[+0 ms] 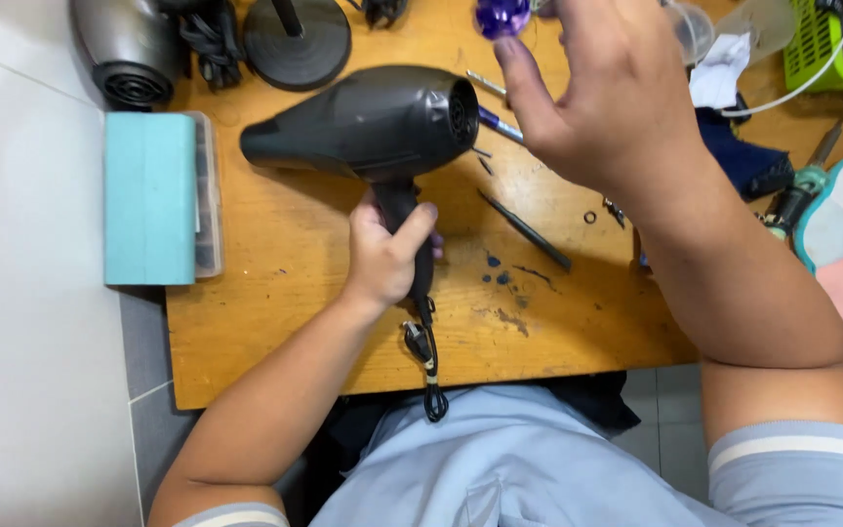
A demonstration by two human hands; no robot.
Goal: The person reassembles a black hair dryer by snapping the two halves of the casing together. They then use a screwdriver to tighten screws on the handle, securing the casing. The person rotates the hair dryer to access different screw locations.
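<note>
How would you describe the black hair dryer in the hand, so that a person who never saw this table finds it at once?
Start at the wooden table and find the teal box at its left edge. Just right of it, the left hand grips a handle: that is the black hair dryer, nozzle pointing left. Unlike the grey dryer in the far left corner, it is matte black and held.

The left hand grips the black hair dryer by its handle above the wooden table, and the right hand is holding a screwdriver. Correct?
Not quite. In the head view the right hand is open and holds nothing; the left hand does grip the black hair dryer by its handle above the wooden table.
</note>
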